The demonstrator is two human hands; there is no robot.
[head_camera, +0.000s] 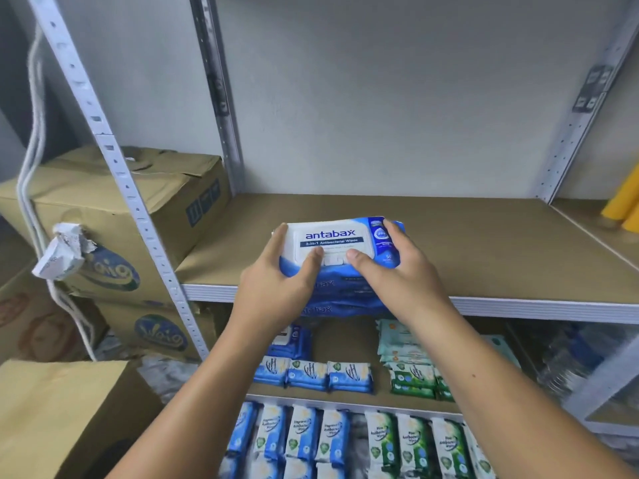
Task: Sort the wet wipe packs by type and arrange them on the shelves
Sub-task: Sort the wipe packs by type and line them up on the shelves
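Note:
A stack of large blue Antabax wipe packs (340,236) is held at the front edge of the brown upper shelf (484,247). My left hand (276,281) grips the stack's left side with the thumb on the white lid. My right hand (390,274) grips its right side the same way. On the shelf below lie small blue packs (311,373), small green packs (413,378) and pale teal packs (397,340). Lower still, rows of blue packs (301,433) and green packs (415,440) stand side by side.
Cardboard boxes (114,216) are stacked left of the white shelf upright (138,202), with a white cord hanging beside them. Another box (62,416) sits at the lower left. Yellow objects (622,202) stand on the neighbouring shelf at right, with plastic-wrapped bottles (581,357) below.

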